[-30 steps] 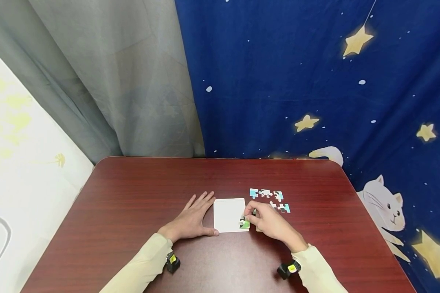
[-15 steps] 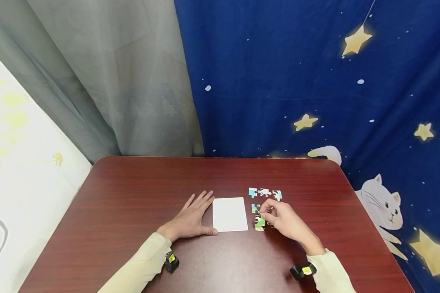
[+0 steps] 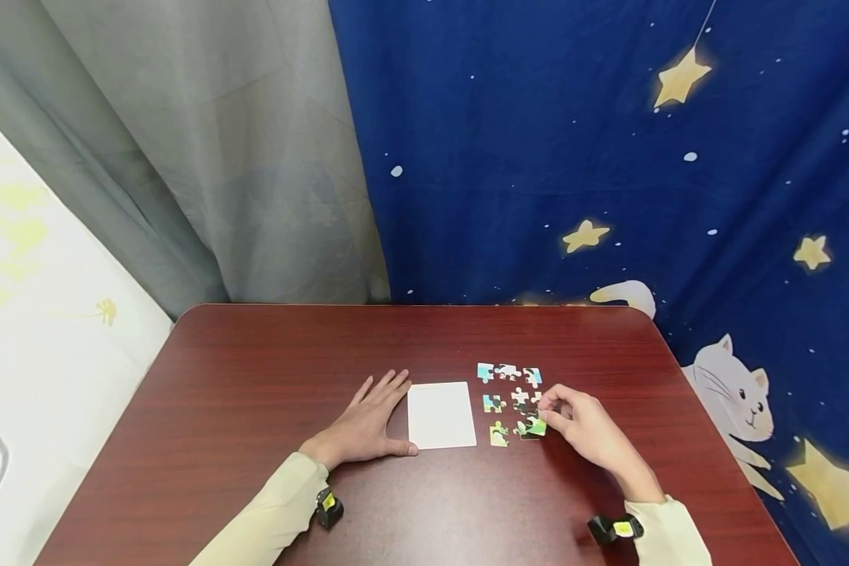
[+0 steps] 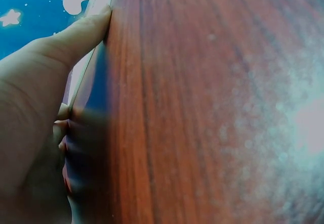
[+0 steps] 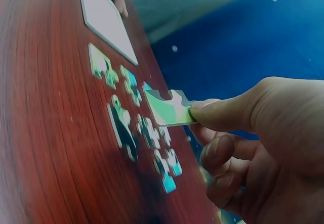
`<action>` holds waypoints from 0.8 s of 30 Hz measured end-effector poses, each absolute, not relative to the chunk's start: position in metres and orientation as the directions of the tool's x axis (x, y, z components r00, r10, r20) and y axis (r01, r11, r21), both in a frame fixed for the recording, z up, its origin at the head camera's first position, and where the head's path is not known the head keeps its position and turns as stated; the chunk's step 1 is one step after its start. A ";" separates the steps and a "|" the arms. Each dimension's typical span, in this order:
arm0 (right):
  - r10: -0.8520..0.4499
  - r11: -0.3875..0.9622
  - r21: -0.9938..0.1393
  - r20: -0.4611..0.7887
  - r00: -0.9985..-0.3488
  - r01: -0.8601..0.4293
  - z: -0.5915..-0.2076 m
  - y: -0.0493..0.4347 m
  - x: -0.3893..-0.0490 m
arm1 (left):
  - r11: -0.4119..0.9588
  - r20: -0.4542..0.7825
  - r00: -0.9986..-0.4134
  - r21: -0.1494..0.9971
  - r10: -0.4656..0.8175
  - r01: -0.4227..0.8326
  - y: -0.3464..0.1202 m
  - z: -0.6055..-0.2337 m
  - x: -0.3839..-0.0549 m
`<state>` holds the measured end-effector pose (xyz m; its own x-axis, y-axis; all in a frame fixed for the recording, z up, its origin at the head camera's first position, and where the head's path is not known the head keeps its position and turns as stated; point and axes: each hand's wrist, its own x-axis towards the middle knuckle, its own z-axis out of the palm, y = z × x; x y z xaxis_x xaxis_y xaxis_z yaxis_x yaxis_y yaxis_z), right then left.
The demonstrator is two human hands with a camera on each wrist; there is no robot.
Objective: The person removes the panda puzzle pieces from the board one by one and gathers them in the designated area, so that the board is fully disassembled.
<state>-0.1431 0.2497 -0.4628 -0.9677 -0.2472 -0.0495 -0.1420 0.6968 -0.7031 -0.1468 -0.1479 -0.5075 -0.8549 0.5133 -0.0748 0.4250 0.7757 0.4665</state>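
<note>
My right hand (image 3: 586, 424) pinches a green jigsaw piece (image 5: 169, 107) between thumb and index finger. In the right wrist view that piece is raised above the table, its notched side away from the hand. My left hand (image 3: 363, 424) lies with spread fingers along the left side of a white square board (image 3: 442, 415), thumb at its near left corner. Loose jigsaw pieces lie right of the board: a blue and white row (image 3: 509, 372) at the back, a blue-green piece (image 3: 492, 403) in the middle, and a green one (image 3: 498, 434) nearer. The held piece overlaps another in the head view.
A dark red wooden table (image 3: 269, 354) carries everything. Behind it hang a grey curtain (image 3: 290, 157) and a blue star-patterned curtain (image 3: 502, 157). Each wrist wears a black strapped device, such as the right wrist camera (image 3: 614, 528).
My right hand has moved right, from over the board's near right corner to beyond the loose pieces, pinching a jigsaw piece. More pieces show now. My left hand has stayed beside the board.
</note>
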 end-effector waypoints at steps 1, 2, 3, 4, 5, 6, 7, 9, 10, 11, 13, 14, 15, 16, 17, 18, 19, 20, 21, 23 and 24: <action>-0.243 0.699 -0.701 -0.046 -0.969 -0.142 -0.463 0.253 -0.143 | 0.774 -0.073 -0.855 0.468 0.514 0.425 -0.148 -0.507 -0.147; -0.238 0.701 -0.699 -0.043 -0.970 -0.141 -0.463 0.256 -0.143 | 0.773 -0.073 -0.855 0.470 0.514 0.426 -0.148 -0.507 -0.146; -0.233 0.706 -0.694 -0.041 -0.972 -0.140 -0.464 0.259 -0.143 | 0.773 -0.072 -0.854 0.470 0.515 0.426 -0.148 -0.507 -0.146; -0.228 0.709 -0.692 -0.039 -0.973 -0.138 -0.464 0.262 -0.143 | 0.773 -0.072 -0.854 0.471 0.515 0.426 -0.148 -0.507 -0.146; -0.223 0.712 -0.689 -0.038 -0.974 -0.136 -0.464 0.265 -0.143 | 0.773 -0.072 -0.854 0.469 0.515 0.427 -0.148 -0.507 -0.146; -0.218 0.714 -0.688 -0.040 -0.975 -0.132 -0.465 0.267 -0.143 | 0.773 -0.071 -0.854 0.469 0.515 0.427 -0.148 -0.507 -0.146; -0.216 0.715 -0.687 -0.041 -0.975 -0.130 -0.465 0.270 -0.143 | 0.772 -0.071 -0.854 0.470 0.515 0.427 -0.148 -0.507 -0.146; -0.215 0.717 -0.685 -0.046 -0.975 -0.126 -0.466 0.274 -0.143 | 0.772 -0.072 -0.855 0.472 0.514 0.425 -0.148 -0.507 -0.146; -0.217 0.717 -0.686 -0.048 -0.975 -0.125 -0.467 0.276 -0.143 | 0.772 -0.073 -0.855 0.473 0.514 0.424 -0.148 -0.508 -0.146; -0.219 0.717 -0.686 -0.051 -0.974 -0.125 -0.468 0.278 -0.144 | 0.772 -0.073 -0.855 0.475 0.513 0.423 -0.148 -0.508 -0.146; -0.223 0.713 -0.690 -0.053 -0.973 -0.126 -0.470 0.281 -0.144 | 0.772 -0.074 -0.856 0.477 0.512 0.421 -0.148 -0.508 -0.146; -0.225 0.710 -0.693 -0.055 -0.973 -0.125 -0.471 0.282 -0.145 | 0.772 -0.074 -0.856 0.477 0.512 0.421 -0.148 -0.508 -0.146; -0.228 0.707 -0.696 -0.058 -0.972 -0.124 -0.472 0.283 -0.145 | 0.772 -0.074 -0.856 0.476 0.512 0.421 -0.148 -0.508 -0.146; -0.234 0.704 -0.698 -0.057 -0.970 -0.129 -0.473 0.285 -0.145 | 0.773 -0.074 -0.856 0.475 0.512 0.421 -0.148 -0.508 -0.146; -0.236 0.702 -0.701 -0.061 -0.970 -0.127 -0.473 0.286 -0.146 | 0.773 -0.075 -0.855 0.473 0.513 0.422 -0.148 -0.508 -0.146; -0.236 0.699 -0.704 -0.065 -0.970 -0.123 -0.474 0.286 -0.146 | 0.774 -0.075 -0.855 0.471 0.513 0.423 -0.148 -0.508 -0.146; -0.237 0.698 -0.706 -0.069 -0.969 -0.120 -0.475 0.287 -0.146 | 0.775 -0.074 -0.855 0.469 0.513 0.424 -0.148 -0.508 -0.147; -0.238 0.697 -0.707 -0.074 -0.968 -0.117 -0.475 0.288 -0.147 | 0.775 -0.074 -0.855 0.468 0.513 0.425 -0.148 -0.508 -0.147; -0.245 0.697 -0.707 -0.076 -0.967 -0.121 -0.475 0.288 -0.147 | 0.776 -0.073 -0.855 0.465 0.513 0.426 -0.148 -0.508 -0.147; -0.245 0.696 -0.709 -0.085 -0.966 -0.114 -0.476 0.289 -0.148 | 0.776 -0.071 -0.855 0.464 0.513 0.427 -0.148 -0.508 -0.147; -0.246 0.695 -0.710 -0.089 -0.965 -0.112 -0.476 0.290 -0.148 | 0.776 -0.069 -0.855 0.463 0.513 0.428 -0.148 -0.508 -0.147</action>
<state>-0.1481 0.2895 -0.4758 -0.9651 -0.2463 -0.0889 -0.1120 0.6950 -0.7102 -0.1471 -0.1480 -0.5082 -0.8554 0.5134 -0.0694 0.4280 0.7759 0.4635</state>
